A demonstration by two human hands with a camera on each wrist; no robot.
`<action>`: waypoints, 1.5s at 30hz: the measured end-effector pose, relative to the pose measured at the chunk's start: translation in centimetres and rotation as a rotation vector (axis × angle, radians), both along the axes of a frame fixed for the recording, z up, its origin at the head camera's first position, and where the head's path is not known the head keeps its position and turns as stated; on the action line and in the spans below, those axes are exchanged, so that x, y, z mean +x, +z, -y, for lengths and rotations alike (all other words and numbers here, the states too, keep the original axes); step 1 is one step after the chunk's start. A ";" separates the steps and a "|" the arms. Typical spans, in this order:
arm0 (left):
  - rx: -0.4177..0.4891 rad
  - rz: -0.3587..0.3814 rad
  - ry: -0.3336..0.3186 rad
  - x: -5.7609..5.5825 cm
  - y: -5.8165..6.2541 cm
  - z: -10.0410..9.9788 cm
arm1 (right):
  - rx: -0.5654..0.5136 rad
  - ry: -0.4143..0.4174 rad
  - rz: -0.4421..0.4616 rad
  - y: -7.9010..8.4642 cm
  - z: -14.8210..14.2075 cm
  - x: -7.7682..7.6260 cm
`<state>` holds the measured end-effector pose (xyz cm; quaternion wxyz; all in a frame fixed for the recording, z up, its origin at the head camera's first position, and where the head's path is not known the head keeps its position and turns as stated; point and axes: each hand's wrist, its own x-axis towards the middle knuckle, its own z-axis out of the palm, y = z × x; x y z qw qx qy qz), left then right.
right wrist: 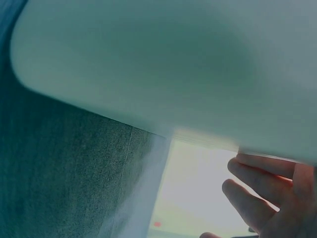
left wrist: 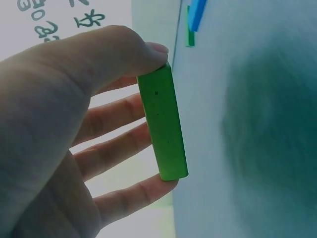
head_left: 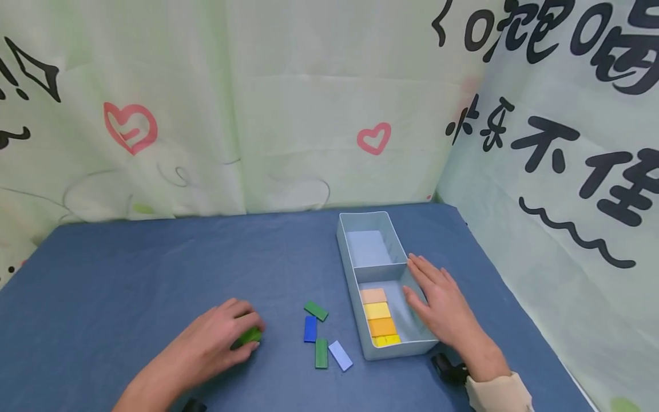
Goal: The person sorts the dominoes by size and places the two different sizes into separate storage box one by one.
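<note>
Pale green backdrop [head_left: 304, 91] (pink hearts [head_left: 152, 127] printed on it), black-lettered sheet [head_left: 556, 194] at right, blue-covered table [head_left: 154, 274]

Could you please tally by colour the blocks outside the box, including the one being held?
Dark green blocks: 2
Bright green block, in the left hand: 1
Dark blue block: 1
Pale blue block: 1
Total: 5

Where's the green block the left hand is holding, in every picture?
Head: below the middle, left of centre; the green block is partly hidden by the left hand.
Left wrist: the green block is right in the middle, looking big.
Right wrist: not in it.
Shared landmark: the blue tablecloth shows in all three.
</note>
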<state>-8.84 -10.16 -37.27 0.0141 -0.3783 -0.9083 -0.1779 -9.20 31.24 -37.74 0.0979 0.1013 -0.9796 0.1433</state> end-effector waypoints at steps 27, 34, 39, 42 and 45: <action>0.007 -0.297 -0.184 -2.9 2.8 -6.9 | 0.001 -0.012 0.022 -0.3 0.1 -0.1; -0.042 -0.401 -0.249 -3.0 3.4 -9.4 | -0.005 -0.012 0.001 -0.1 -0.1 0.1; -0.091 -0.488 -0.270 -2.9 3.7 -11.1 | -0.007 -0.006 -0.002 -0.1 -0.2 0.1; -0.105 -0.517 -0.271 -3.0 3.9 -11.9 | -0.013 -0.002 -0.002 0.0 -0.1 0.1; -0.110 -0.528 -0.277 -3.1 4.0 -12.7 | -0.012 -0.003 0.000 0.0 -0.1 0.0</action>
